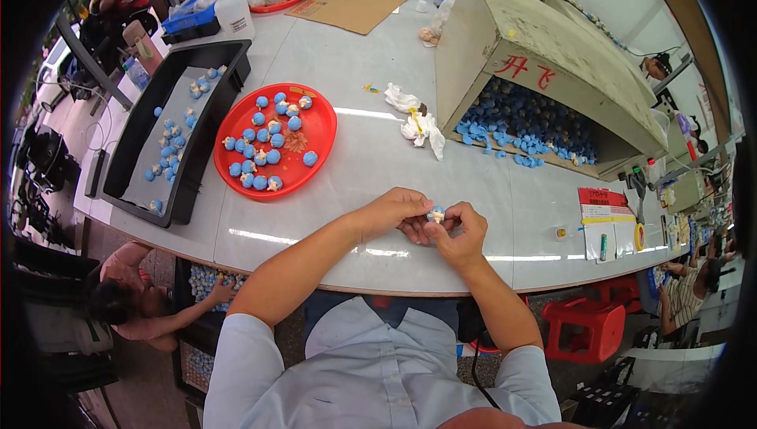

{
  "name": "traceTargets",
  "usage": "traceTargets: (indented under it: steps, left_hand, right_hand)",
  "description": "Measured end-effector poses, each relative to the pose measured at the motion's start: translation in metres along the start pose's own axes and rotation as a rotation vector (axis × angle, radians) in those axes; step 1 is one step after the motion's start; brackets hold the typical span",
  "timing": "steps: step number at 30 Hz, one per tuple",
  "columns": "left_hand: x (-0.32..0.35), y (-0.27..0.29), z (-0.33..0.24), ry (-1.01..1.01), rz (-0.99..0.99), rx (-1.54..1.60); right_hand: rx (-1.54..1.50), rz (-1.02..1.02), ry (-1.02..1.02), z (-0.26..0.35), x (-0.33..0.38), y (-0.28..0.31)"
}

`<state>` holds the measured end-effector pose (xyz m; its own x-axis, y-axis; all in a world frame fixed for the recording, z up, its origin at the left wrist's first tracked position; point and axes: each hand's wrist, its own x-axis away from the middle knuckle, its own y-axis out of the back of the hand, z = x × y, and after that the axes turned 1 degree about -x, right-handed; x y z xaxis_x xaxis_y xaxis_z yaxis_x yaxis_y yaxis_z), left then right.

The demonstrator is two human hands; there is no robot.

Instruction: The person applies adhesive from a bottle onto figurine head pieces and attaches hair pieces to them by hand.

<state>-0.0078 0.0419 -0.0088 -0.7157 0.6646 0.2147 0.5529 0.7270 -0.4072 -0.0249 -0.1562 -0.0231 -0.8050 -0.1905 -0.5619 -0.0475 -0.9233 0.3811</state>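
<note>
Just above the table's front edge, a small blue-and-cream figurine (pixel 436 214) is pinched between the fingers of both my hands. My left hand (pixel 404 212) grips it from the left with bent fingers. From the right, the thumb and fingers of my right hand (pixel 463 232) close on it. Further left lies a round red tray (pixel 326 157) bearing several similar blue-and-cream pieces. Beside that tray, a long black bin (pixel 197 184) with a pale liner holds more of them.
At the right stands a worn metal box (pixel 544 50) with many blue pieces in its opening. Crumpled tissues (pixel 423 131) lie left of it. Papers (pixel 603 208) and a tape roll (pixel 639 236) sit at right. A person (pixel 134 295) reaches into a crate below left.
</note>
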Motion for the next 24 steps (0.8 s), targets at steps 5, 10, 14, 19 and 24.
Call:
traceTargets:
  steps: [5,10,14,19,24]
  left_hand:
    - [-0.0009,0.0002,0.0014,-0.002,-0.001,0.003]
    - [-0.0019,0.0012,0.0031,-0.003,0.008,0.002]
    - [-0.0004,0.0021,0.0028,-0.011,0.029,0.033]
    - [-0.0002,0.001,0.0033,-0.022,0.048,-0.004]
    - [-0.001,-0.0019,0.0079,-0.084,0.026,-0.062]
  right_hand:
    - [0.01,0.001,-0.022,0.0006,0.0,-0.0004]
    - [0.014,-0.021,-0.027,0.0044,-0.0017,-0.0007]
    - [-0.002,-0.036,-0.027,0.0035,-0.0014,-0.0005]
    - [0.007,-0.04,0.006,0.0053,-0.0018,0.001]
    - [-0.011,-0.039,-0.008,0.0052,0.0,-0.0001]
